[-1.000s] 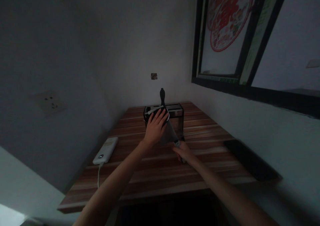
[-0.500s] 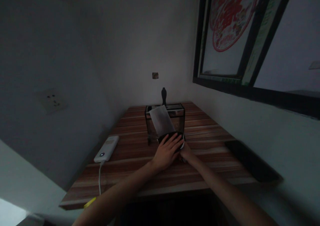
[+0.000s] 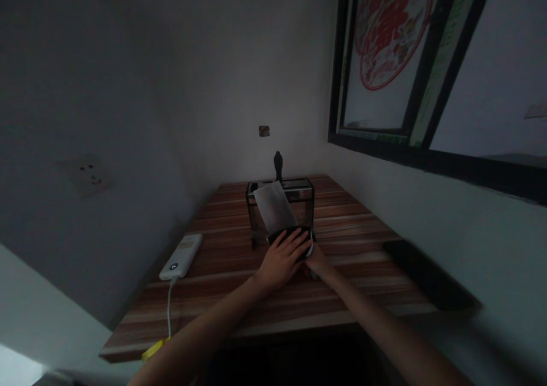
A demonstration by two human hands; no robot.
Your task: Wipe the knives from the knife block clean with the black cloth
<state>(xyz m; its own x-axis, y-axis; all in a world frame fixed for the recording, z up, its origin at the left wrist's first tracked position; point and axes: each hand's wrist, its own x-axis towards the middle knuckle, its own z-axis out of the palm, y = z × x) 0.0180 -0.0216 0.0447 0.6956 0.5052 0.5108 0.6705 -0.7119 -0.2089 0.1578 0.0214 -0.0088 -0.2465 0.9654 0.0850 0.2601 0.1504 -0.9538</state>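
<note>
A wide, pale, flat blade (image 3: 274,204), apparently a cleaver's, slants up and left in front of the knife rack. A black cloth-like piece (image 3: 294,230) lies across its lower end. My left hand (image 3: 282,259) rests over that black piece, fingers draped across it and slightly apart. Lower right, my right hand (image 3: 318,260) is closed around the blade's lower end; most of its fingers and any handle are hidden behind my left hand. Just behind stands the black-framed knife rack (image 3: 280,190), with a black-handled knife (image 3: 278,165) upright in it.
On the left of the wood-grained table (image 3: 226,249) lies a white power bank (image 3: 182,256) with a white cable (image 3: 169,312) leading to a yellow item (image 3: 154,347). A dark flat slab (image 3: 431,275) lies at the right edge. Walls border the table; a framed picture (image 3: 388,38) hangs right.
The view has shifted slightly. Both hands keep almost the same hold on the black piece and the blade; nothing on the table has visibly moved.
</note>
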